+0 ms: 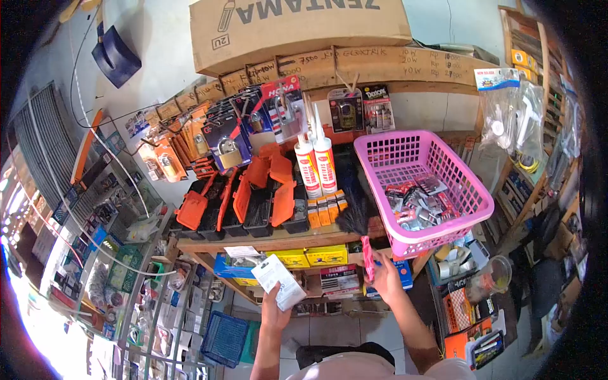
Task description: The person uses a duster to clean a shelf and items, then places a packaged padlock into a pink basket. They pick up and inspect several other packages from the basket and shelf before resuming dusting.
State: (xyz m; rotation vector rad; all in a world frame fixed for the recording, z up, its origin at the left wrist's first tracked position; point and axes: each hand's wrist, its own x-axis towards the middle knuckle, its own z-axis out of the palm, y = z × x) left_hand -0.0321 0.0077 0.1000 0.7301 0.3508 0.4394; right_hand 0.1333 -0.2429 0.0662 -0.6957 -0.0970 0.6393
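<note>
My left hand (275,311) is closed on the lower edge of a white carded pack (278,282), whose pale, printed side faces up. The pack is tilted in front of the wooden shelf. My right hand (388,282) is at the pink handle (367,258) of a duster, thumb and fingers around its lower part. The duster's black, feathery head (354,212) rests against the shelf top, beside small orange boxes (327,209). Just above my right hand, a pink plastic basket (437,231) holds a heap of small red-and-silver packs (421,204).
Black bins with orange lids (251,206) and two sealant tubes (316,166) stand on the wooden shelf (272,242). Carded padlocks (229,152) hang behind. Glass display cases (149,304) are at left. A blue crate (225,339) is low down; packaged goods (465,310) crowd the right.
</note>
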